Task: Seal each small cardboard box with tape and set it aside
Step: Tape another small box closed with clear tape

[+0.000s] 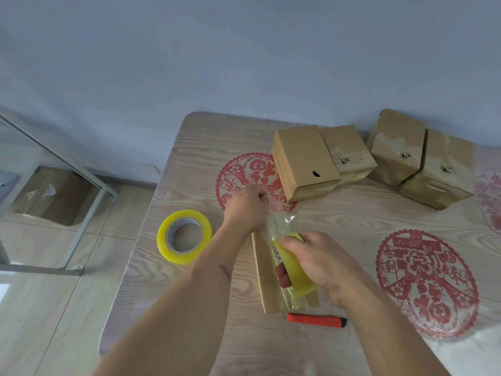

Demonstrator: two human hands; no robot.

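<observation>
While the right hand (pixel 317 256) grips a tape roll (pixel 294 267) atop the box (pixel 267 283) at worktop centre, long axis twelve-to-six, the left hand (pixel 248 206), nearer twelve o'clock, pinches the tape strip (pixel 282 222) stretched lengthwise.

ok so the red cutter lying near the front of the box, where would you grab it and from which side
Take the red cutter by the middle of its long red body, coming straight down from above with fingers on its two long sides. It lies flat on the table, just near of the box, black tip pointing right. Both hands are busy, so the right hand would probably drop its tape roll first.
</observation>
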